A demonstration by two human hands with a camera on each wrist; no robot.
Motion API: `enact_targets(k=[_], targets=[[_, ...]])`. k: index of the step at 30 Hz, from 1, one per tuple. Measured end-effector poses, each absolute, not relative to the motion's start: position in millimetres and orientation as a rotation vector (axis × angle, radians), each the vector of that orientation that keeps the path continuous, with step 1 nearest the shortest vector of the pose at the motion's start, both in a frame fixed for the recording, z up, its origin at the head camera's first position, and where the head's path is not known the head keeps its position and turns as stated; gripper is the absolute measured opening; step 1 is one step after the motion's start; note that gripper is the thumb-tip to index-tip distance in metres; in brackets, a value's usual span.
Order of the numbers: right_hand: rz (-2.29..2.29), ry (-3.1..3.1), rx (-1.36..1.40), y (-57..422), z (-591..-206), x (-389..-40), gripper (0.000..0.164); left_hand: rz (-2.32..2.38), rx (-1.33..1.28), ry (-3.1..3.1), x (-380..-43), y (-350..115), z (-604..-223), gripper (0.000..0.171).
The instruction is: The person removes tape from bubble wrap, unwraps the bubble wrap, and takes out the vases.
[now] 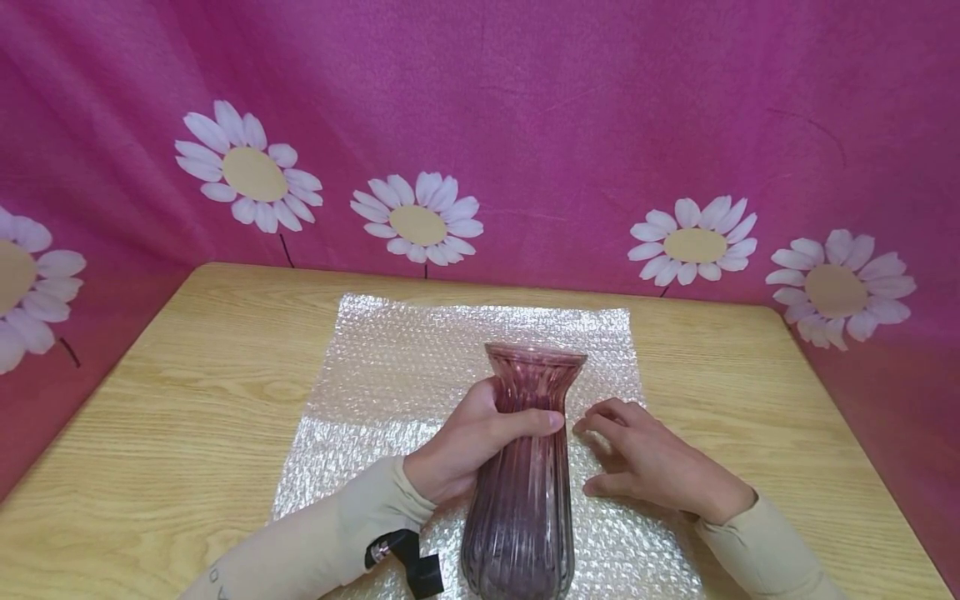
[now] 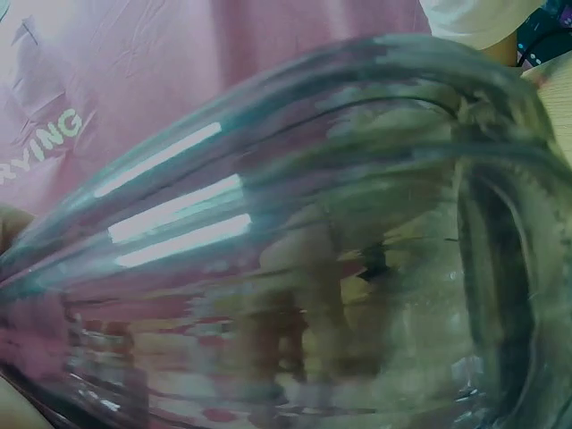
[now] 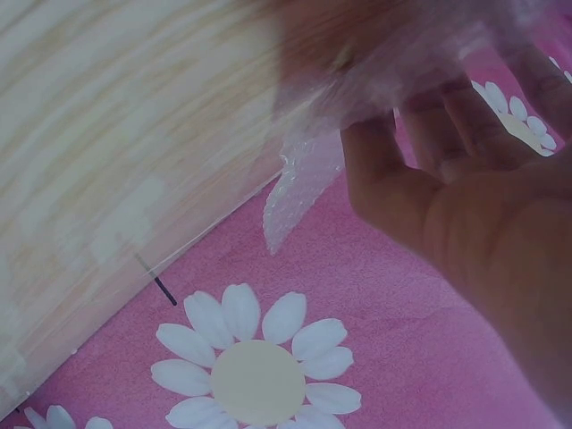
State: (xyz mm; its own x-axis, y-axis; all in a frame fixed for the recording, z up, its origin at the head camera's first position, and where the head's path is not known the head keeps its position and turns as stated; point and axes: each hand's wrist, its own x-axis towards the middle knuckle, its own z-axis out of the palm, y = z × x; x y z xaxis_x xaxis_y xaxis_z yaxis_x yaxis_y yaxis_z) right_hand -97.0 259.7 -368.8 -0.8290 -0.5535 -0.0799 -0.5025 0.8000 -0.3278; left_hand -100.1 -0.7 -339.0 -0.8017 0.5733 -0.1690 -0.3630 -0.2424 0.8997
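Observation:
A ribbed, pinkish-purple glass vase point(image 1: 521, 517) with a flared rim leans in the middle of the head view. My left hand point(image 1: 480, 437) grips it below the neck, thumb across the front. The vase's clear glass body point(image 2: 295, 250) fills most of the left wrist view. To the right of the vase, apart from it, is my right hand point(image 1: 652, 458), fingers loosely bent over a sheet of bubble wrap point(image 1: 360, 450). In the right wrist view the fingertips are blurred against the wrap point(image 3: 304, 188); whether they touch it I cannot tell.
The bubble wrap lies flat on a light wooden table point(image 1: 187, 400). A pink cloth point(image 1: 555, 125) printed with daisies stands behind the table and along its sides. A black camera mount point(image 1: 408, 558) is strapped to the left wrist, close to the vase.

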Motion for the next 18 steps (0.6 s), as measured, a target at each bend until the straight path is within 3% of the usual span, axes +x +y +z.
enact_targets(k=[18], targets=[[-0.449,2.808,-0.834,260.6,-370.1,-97.9,0.063,2.105,0.267,1.416,-96.1,-1.2,-332.9,0.053]])
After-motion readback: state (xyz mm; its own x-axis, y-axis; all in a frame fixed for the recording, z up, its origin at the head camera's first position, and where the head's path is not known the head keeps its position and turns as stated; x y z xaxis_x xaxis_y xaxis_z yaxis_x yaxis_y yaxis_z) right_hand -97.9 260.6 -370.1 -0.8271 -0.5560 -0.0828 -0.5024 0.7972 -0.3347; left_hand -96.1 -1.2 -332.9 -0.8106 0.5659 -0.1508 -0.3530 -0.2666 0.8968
